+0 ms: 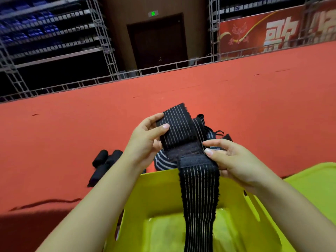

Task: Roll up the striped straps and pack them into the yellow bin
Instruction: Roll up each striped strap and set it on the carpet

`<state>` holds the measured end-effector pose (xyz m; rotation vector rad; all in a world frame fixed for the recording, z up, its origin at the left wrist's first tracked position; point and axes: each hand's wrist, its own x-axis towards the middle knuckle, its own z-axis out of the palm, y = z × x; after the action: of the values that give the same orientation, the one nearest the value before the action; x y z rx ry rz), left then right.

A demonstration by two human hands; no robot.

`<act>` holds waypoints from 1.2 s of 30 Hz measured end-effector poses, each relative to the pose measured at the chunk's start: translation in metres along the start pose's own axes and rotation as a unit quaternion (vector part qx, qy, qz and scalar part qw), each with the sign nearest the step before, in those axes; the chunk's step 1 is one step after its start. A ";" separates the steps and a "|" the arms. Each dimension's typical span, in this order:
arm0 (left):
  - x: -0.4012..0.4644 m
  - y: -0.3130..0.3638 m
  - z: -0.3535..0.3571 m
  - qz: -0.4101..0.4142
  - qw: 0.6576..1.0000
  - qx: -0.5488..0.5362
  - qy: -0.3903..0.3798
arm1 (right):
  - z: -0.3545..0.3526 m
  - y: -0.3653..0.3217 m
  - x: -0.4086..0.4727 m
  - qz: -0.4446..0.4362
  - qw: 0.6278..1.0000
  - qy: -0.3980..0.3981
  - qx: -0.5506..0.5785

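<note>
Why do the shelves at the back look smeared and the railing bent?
Head view: the wide-angle lens bows the railing; the dim shelves are blurred, likely head motion. The striped strap and both hands, left and right, stay fairly sharp.

Both hands, left hand [145, 140] and right hand [231, 160], pinch a striped strap [181, 130] (its tail hanging down) above the yellow bin [160, 193].

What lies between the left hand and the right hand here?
In the head view, the striped strap spans between the left hand and right hand; both grip it, its tail hanging into the yellow bin.
</note>
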<state>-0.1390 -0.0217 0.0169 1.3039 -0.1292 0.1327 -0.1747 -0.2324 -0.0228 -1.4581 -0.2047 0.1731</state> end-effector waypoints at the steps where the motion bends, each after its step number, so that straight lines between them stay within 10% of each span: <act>1: -0.012 -0.003 0.004 -0.001 1.000 -0.007 0.004 | 0.002 0.002 -0.009 -0.003 1.000 0.007 0.005; 10: -0.078 -0.019 0.031 0.019 0.999 -0.013 0.046 | 0.011 0.016 -0.053 -0.039 0.997 0.057 0.028; 15: -0.086 -0.015 0.010 0.091 0.976 0.183 0.070 | 0.005 -0.003 -0.062 -0.072 0.997 0.008 0.000; 23: -0.091 0.009 0.018 0.059 0.921 0.310 -0.229 | 0.012 -0.019 -0.061 -0.068 0.977 -0.175 -0.101; 36: -0.082 -0.016 0.021 -0.029 0.924 0.212 -0.318 | -0.007 -0.014 -0.055 -0.044 0.974 -0.173 -0.138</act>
<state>-0.2175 -0.0483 -0.0071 1.7472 -0.6441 -0.3410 -0.2267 -0.2541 -0.0112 -1.6838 -0.5959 0.3373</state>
